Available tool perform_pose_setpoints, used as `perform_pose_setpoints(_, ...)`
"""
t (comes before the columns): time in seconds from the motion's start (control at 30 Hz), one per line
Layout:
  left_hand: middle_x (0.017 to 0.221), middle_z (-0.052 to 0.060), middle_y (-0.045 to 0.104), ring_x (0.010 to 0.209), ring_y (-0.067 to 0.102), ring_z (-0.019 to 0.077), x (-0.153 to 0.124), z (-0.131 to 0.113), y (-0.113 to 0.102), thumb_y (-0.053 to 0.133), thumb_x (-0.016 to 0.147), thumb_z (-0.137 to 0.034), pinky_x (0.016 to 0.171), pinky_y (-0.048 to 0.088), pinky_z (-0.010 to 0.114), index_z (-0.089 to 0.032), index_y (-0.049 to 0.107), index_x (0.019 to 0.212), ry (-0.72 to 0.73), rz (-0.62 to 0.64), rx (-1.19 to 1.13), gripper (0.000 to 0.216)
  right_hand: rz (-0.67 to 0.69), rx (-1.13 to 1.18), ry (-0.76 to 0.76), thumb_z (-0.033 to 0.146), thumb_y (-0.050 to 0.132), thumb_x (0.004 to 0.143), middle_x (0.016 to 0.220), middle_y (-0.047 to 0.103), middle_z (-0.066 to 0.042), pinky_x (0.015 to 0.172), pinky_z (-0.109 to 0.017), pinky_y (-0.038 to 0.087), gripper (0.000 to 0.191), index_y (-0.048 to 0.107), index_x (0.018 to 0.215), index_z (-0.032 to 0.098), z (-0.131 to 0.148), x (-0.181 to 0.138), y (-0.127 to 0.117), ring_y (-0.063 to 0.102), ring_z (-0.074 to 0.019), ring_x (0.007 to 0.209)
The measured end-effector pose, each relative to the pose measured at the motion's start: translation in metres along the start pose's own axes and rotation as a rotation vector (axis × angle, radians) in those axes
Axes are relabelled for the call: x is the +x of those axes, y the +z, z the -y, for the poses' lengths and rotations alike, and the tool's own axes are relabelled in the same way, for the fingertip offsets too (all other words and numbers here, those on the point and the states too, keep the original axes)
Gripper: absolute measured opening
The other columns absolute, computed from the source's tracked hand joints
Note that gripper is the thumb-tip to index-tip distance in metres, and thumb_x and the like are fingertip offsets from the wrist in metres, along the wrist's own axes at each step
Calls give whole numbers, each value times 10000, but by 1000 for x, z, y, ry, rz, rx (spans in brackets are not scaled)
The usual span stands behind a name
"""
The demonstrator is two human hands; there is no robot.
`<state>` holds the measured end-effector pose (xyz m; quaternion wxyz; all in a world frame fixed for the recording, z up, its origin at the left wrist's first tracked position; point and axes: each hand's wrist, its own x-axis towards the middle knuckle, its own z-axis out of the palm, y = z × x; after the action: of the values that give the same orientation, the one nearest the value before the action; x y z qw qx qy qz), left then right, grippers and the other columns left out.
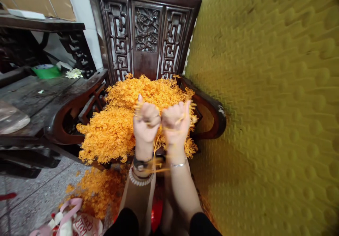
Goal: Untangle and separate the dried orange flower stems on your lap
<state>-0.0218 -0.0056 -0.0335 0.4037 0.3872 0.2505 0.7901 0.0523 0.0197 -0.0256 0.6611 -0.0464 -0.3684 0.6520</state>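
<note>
My left hand (146, 123) is closed in a fist, thumb up, with thin orange strands showing at its fingers. Beside it, almost touching, my right hand (175, 122) is also closed around orange strands, blurred by motion. Loose strands (155, 146) hang between and below the wrists. Behind both hands a large heap of orange, curly, branching strands (106, 133) covers the seat of a dark carved wooden chair (147, 61). What exactly the strands are, I cannot tell.
More orange strands (99, 190) lie on the floor below the chair. A dark wooden table (23, 95) at left bears a green roll of tape (46, 72). A printed bag (87, 225) sits at lower left. A textured yellow-green surface (265, 116) rises close on the right.
</note>
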Motion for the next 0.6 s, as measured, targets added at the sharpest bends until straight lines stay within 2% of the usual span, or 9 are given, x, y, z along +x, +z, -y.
perform_pose_setpoints(0.07,481,-73,49,396,37,102,-2,-7,-7,250,922,-348,262,106,193,-231,97,483,11,-9,-144,480,-20,101,-92,395,478,857,430,135,84,358,-182,254,493,214,495,188,11,7,-7,124,-67,368)
perform_pose_setpoints(0.13,469,-67,60,384,55,76,-4,-14,-11,309,919,-328,280,143,138,-188,91,487,-38,29,-364,504,25,77,-111,408,477,854,430,183,87,374,-175,279,456,292,500,189,21,11,-15,164,-61,364)
perform_pose_setpoints(0.23,446,-62,140,359,131,48,-8,-21,-10,372,891,-407,279,194,110,-169,187,452,-164,153,-513,532,194,-248,64,454,433,859,452,370,61,450,-207,364,418,465,532,197,27,11,-21,348,-66,406)
perform_pose_setpoints(0.3,443,-62,207,341,152,31,-9,-23,-9,438,860,-428,257,175,105,-164,278,459,-222,166,-490,506,254,-473,188,433,435,861,529,493,31,526,-234,412,373,566,605,195,27,9,-22,449,-80,484)
perform_pose_setpoints(0.4,475,-56,343,326,186,6,-9,-21,-10,529,815,-412,249,171,104,-151,431,523,-246,82,-338,403,240,-591,276,397,439,861,670,579,5,584,-250,430,286,625,758,206,24,8,-23,501,-92,568)
perform_pose_setpoints(0.5,576,-26,477,340,229,-10,-6,-17,-13,580,785,-375,265,186,111,-141,584,685,-201,-2,-158,254,264,-592,284,390,425,863,710,575,0,594,-249,412,273,627,858,207,23,8,-24,485,-91,584)
perform_pose_setpoints(0.6,648,-13,501,371,235,-3,-5,-14,-13,615,759,-325,284,181,128,-159,635,857,-165,24,-67,194,351,-657,272,381,412,873,601,497,25,582,-237,369,287,622,896,187,23,7,-26,430,-88,561)
